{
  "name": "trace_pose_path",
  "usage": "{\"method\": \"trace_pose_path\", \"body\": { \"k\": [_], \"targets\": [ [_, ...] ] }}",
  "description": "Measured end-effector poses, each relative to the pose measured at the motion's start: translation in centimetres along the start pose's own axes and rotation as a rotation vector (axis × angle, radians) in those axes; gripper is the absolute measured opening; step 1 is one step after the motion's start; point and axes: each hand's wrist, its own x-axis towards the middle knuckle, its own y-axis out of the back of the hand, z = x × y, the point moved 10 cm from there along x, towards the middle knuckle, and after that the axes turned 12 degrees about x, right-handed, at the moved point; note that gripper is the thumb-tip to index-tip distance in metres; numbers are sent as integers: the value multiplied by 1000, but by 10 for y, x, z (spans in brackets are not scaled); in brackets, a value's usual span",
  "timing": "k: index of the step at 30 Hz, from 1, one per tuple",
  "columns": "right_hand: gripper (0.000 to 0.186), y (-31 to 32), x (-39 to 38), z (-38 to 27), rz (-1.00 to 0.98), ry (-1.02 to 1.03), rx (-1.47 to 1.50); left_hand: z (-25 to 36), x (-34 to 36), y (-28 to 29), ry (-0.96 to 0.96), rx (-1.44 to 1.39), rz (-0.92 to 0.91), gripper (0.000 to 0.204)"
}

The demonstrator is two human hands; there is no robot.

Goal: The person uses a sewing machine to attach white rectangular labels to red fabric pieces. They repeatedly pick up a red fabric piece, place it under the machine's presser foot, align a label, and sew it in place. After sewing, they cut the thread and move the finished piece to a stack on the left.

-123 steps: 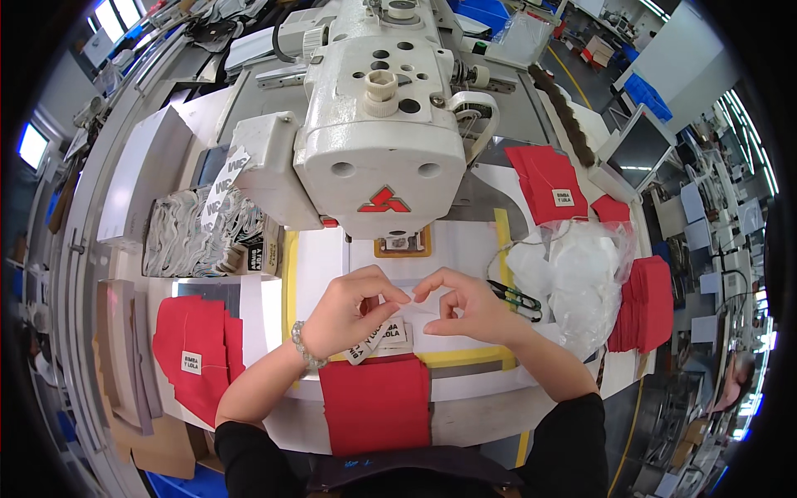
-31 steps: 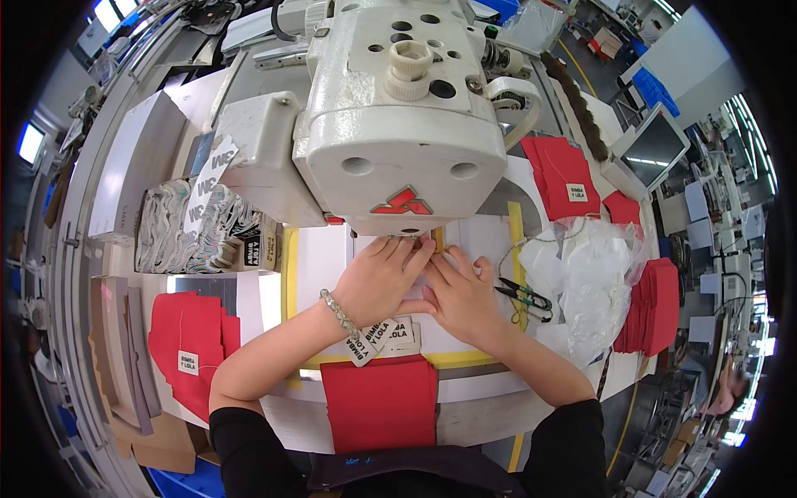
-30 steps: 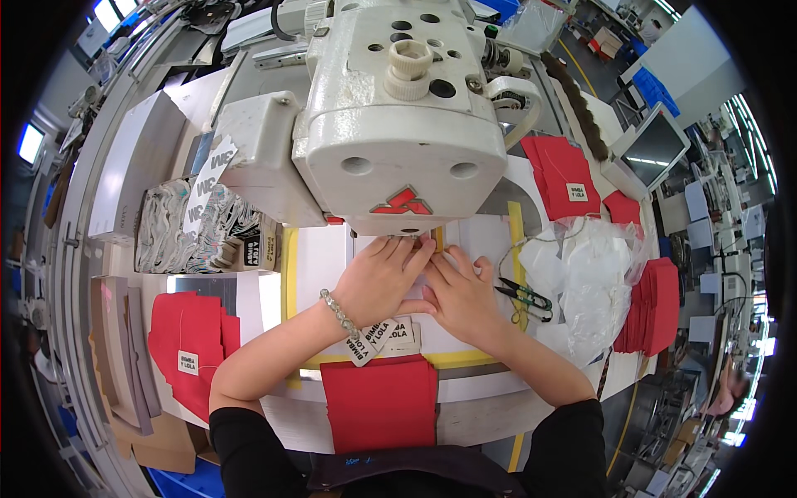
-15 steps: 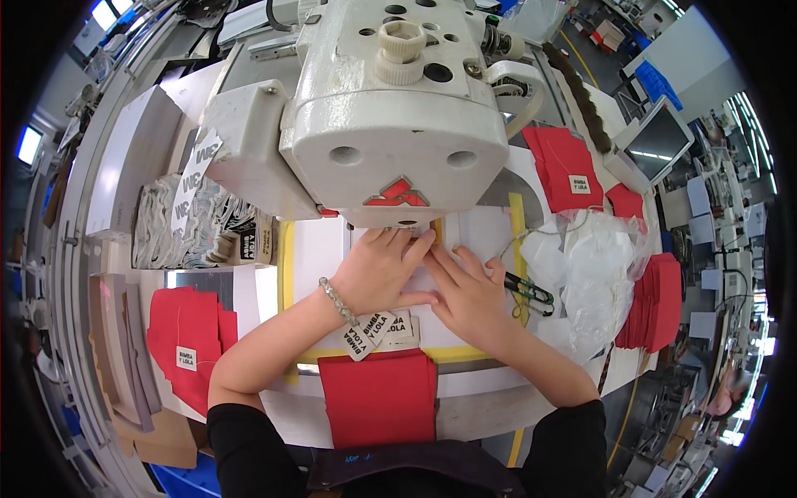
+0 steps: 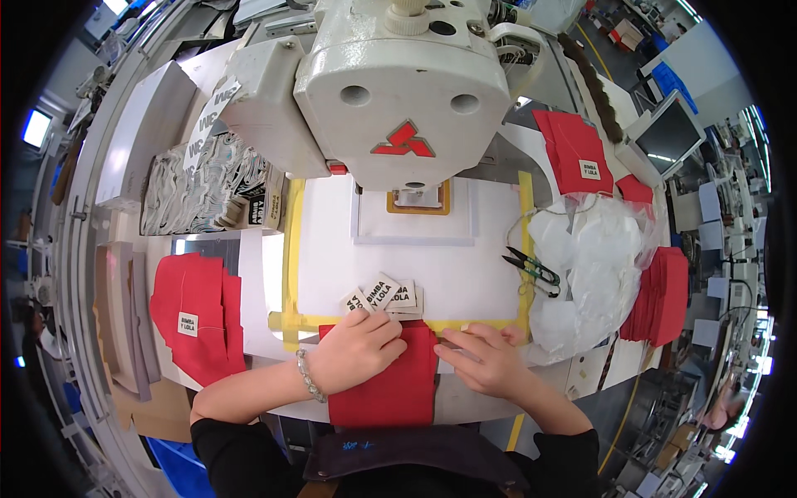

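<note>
My left hand (image 5: 359,353), a beaded bracelet at its wrist, lies over the upper left of a stack of red fabric pieces (image 5: 382,398) at the table's front edge. Its fingers are curled together; whatever they grip is hidden. Just beyond its knuckles, several small off-white printed labels (image 5: 402,295) overlap on the white work surface. Right of the stack is my right hand (image 5: 488,360), fingers stretched toward the fabric and apart. A clear plate with a yellow-edged frame (image 5: 419,209) sits under the head of a white sewing machine (image 5: 403,91).
Black thread snips (image 5: 534,270) lie beside a plastic bag of white pieces (image 5: 594,278). Red pieces with labels lie at left (image 5: 198,311) and far right (image 5: 569,153); another red stack (image 5: 660,295) is at right. A box (image 5: 270,203) of labels stands at left.
Both hands have drawn back from beneath the machine head to the front edge, the left onto the red stack, the right beside it. The framed plate is now uncovered. The view has shifted.
</note>
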Motion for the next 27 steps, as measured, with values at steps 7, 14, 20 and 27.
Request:
{"method": "trace_pose_path", "body": {
  "k": [7,14,20,27],
  "targets": [
    [30,-1,-5,-14,63,55,-39,7,-1,-5,24,84,-60,10],
    [32,2,-8,-22,73,57,-63,17,-10,-13,15,270,-77,12],
    [46,12,-42,-32,249,193,192,42,-27,15,-46,355,125,21],
    [43,7,-27,-55,279,418,334,70,-10,71,-184,564,513,19]
  ]
}}
